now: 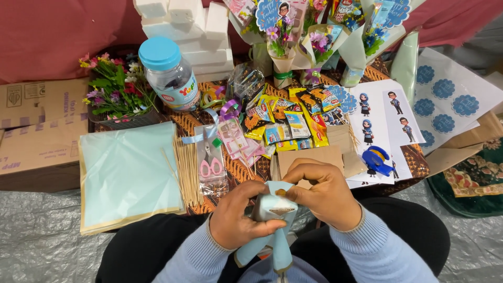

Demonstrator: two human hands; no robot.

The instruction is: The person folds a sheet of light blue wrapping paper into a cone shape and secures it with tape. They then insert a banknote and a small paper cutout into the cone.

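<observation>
My left hand (240, 217) grips a small bundle wrapped in light blue paper (271, 208), held over my lap. My right hand (320, 193) pinches the paper's top edge from the right, fingers curled over it. The paper's loose tail (277, 250) hangs down between my arms. Just beyond my hands lies a stack of brown card pieces (314, 155). Pink-handled scissors (211, 166) in a clear pack and a row of thin wooden skewers (187, 170) lie to the left of my hands.
A stack of light blue paper sheets (126, 173) lies at left. Snack packets (285, 120), a blue-lidded jar (168, 73), a basket of fake flowers (116, 91), wrapped bouquets (314, 42), sticker sheets (387, 118), a blue tape dispenser (376, 160), white foam blocks (188, 29) and cardboard boxes (36, 126) crowd the low table.
</observation>
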